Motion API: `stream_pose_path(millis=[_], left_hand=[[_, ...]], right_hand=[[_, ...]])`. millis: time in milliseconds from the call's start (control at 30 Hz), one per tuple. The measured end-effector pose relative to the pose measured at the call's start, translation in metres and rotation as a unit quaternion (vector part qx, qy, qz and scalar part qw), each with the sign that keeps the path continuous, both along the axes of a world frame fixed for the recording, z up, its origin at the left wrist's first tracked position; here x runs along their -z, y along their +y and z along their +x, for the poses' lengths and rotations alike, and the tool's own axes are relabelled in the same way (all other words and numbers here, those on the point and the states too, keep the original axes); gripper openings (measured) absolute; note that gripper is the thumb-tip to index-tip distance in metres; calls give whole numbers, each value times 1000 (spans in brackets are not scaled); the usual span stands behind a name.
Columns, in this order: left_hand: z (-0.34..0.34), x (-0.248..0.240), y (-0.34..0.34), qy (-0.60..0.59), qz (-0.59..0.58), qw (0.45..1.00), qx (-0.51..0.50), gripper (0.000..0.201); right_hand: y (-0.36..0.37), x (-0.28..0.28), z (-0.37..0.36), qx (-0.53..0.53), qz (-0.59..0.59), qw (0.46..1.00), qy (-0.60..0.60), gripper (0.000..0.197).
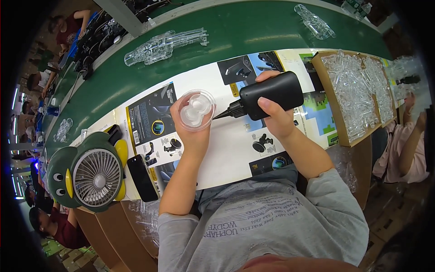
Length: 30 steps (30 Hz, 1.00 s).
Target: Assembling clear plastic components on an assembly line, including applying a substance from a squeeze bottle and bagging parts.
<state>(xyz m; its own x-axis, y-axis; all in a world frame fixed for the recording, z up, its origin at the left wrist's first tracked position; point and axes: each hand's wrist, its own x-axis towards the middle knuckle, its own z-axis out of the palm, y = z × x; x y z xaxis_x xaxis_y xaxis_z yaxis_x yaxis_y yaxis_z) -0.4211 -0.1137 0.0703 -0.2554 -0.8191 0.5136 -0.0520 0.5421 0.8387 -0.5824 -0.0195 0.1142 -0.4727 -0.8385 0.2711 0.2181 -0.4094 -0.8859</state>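
My left hand [194,139] is closed round a clear round plastic piece [196,110], like a shallow cup with whitish rounded shapes inside. A black squeeze bottle [271,96] with a long pointed nozzle lies tilted in my right hand [277,119], fingers wrapped about its body. The nozzle tip points left and ends at the right rim of the clear piece; whether it touches cannot be told. Beneath both hands spreads a printed cardboard sheet [226,156].
A carton [344,102] of clear plastic parts stands at the right. Clear assemblies [166,46] lie on the green table [235,29] beyond. To the left are a green penguin-shaped fan [86,172] and a black phone [143,177]. Co-workers sit at both sides.
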Motion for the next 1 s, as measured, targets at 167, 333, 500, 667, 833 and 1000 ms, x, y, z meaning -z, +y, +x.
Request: stream_pose_path(millis=[167, 333, 500, 667, 833, 1000], left_hand=[[1, 1, -1, 4, -12, 1000, 0, 50], [0, 2, 0, 11, -5, 1000, 1, 50], [4, 0, -1, -30, -27, 999, 5, 57], [3, 1, -1, -33, -36, 999, 7, 56], [1, 4, 0, 24, 11, 999, 19, 53], [2, 0, 0, 18, 1, 1000, 19, 52]], right_hand=[[1, 2, -1, -23, -6, 999, -45, 37], [0, 3, -2, -16, -18, 998, -55, 36], [0, -3, -2, -9, -10, 999, -42, 41], [-1, -1, -3, -4, -17, 999, -42, 42], [-1, -2, -3, 7, -23, 999, -45, 41], [-1, 1, -5, 3, -15, 999, -34, 41]])
